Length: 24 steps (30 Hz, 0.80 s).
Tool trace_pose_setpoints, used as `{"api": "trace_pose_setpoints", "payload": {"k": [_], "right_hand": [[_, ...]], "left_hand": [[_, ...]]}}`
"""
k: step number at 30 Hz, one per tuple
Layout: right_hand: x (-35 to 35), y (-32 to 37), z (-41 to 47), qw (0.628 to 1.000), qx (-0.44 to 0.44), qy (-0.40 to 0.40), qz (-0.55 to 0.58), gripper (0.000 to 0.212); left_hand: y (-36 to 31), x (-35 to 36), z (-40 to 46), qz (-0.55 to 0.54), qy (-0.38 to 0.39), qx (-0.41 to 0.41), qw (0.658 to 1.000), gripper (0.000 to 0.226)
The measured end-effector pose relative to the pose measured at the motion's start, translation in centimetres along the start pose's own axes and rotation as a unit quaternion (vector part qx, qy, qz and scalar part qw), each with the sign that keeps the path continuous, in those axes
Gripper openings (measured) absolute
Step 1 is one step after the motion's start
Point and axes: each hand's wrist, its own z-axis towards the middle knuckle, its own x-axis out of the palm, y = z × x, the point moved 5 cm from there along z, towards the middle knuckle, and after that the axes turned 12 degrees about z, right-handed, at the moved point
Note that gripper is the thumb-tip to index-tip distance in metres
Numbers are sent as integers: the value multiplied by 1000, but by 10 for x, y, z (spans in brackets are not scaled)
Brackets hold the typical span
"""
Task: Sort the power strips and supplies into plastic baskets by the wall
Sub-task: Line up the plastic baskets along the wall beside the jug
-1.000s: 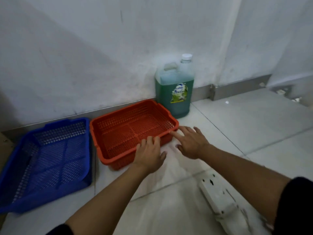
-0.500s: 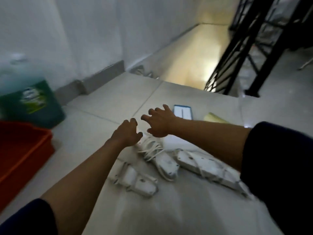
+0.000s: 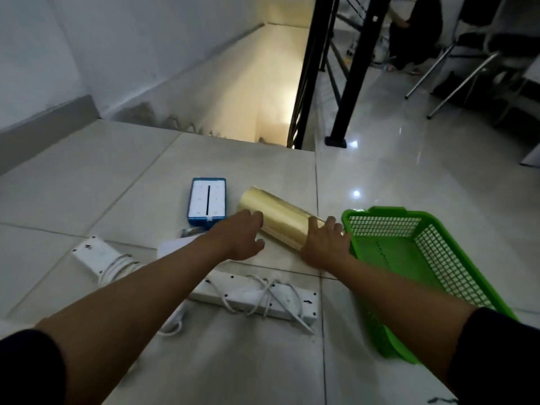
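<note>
A yellowish translucent roll (image 3: pixel 282 222) lies on the tiled floor. My left hand (image 3: pixel 242 238) cups its near-left part, fingers above and thumb below. My right hand (image 3: pixel 323 244) lies over its right end, next to the green plastic basket (image 3: pixel 380 214), which holds nothing. A white power strip (image 3: pixel 254 296) with its cord wound round it lies under my forearms. A second white power strip (image 3: pixel 95 254) with a coiled cord is at the left. A blue-edged white box (image 3: pixel 207 203) sits beyond my left hand.
A stairwell (image 3: pixel 263 92) drops away just beyond the objects. A black metal railing post (image 3: pixel 350 83) stands at its right. Chair legs (image 3: pixel 455 74) and a seated person (image 3: pixel 415 30) are at the far right. The white wall (image 3: pixel 43 54) runs along the left.
The view has swung right, away from the red and blue baskets and the green jug. Both hands moved from the red basket's rim to the yellowish roll beside the green basket.
</note>
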Motion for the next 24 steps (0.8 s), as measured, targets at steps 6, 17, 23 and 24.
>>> {"api": "trace_pose_setpoints", "payload": {"k": [6, 17, 23, 24], "right_hand": [[18, -85, -8, 992, 117, -36, 5, 80], [20, -105, -23, 981, 156, -63, 96, 28], [2, -98, -25, 986, 94, -133, 46, 34], [-2, -96, -24, 987, 70, -143, 30, 35]], "left_hand": [[-59, 25, 40, -24, 21, 61, 998, 44], [-114, 60, 65, -29, 8, 146, 989, 40], [-120, 52, 69, -46, -79, 152, 984, 58], [-120, 47, 69, -37, -110, 155, 981, 64]]}}
